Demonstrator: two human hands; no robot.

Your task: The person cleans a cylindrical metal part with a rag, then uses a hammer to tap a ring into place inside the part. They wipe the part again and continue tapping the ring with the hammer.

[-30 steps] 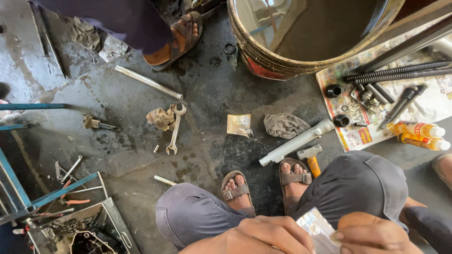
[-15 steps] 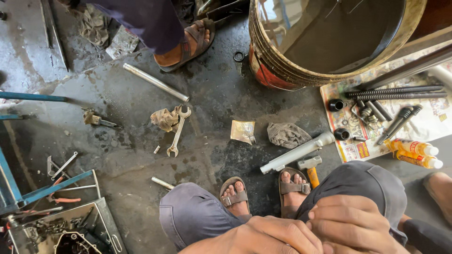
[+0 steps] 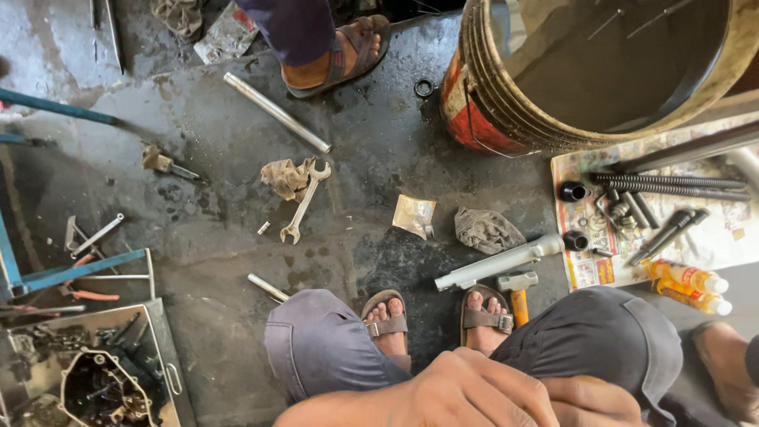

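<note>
A: Obs. 1, hands. Left hand (image 3: 466, 391) lies over the right hand (image 3: 589, 399) at the bottom edge of the view, between the knees. Both are curled inward; whether they clasp anything cannot be told, since the palms are hidden.

B: Nearest things to them?

A: The hammer (image 3: 518, 291), orange handle, head up, just beside the right foot in its sandal. The grey metal tube (image 3: 498, 262) lies slantwise right above the hammer head, touching neither hand. Both sit well below the hands, on the floor.

B: Open room?

A: Bare floor (image 3: 371, 142) runs through the middle. A wrench (image 3: 304, 202) lies there against a crumpled rag (image 3: 286, 178); a small packet (image 3: 414, 215) and a grey rag (image 3: 486, 229) lie nearer the feet. A long steel rod (image 3: 275, 111) lies slantwise further off, near another person's sandalled foot (image 3: 336, 55).

B: Edges?

A: Right: a large rusty drum (image 3: 490, 95), then newspaper (image 3: 589, 269) bearing bolts, springs and two yellow bottles (image 3: 686, 285). Left: a blue frame (image 3: 71, 273) and a metal tray (image 3: 162, 348) of engine parts.

B: Surface?

A: Dark concrete, oil-stained, wet in patches.
</note>
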